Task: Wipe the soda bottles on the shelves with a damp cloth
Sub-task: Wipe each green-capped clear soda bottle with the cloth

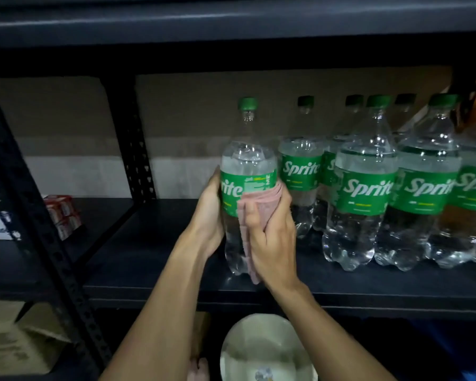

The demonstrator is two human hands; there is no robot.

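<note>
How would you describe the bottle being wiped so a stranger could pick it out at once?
Look at the dark metal shelf holding a row of green-labelled Sprite bottles. The one meant is the leftmost bottle. Only it is held by the left hand while the right hand holds a pink cloth against its label.

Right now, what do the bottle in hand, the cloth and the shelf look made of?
The bottle: clear plastic, glossy; sharp highlights and see-through liquid show it. The cloth: pink fabric, matte, in soft folds; weave too blurred to tell. The shelf: dark, matte, probably painted metal, given the punched uprights.
</note>
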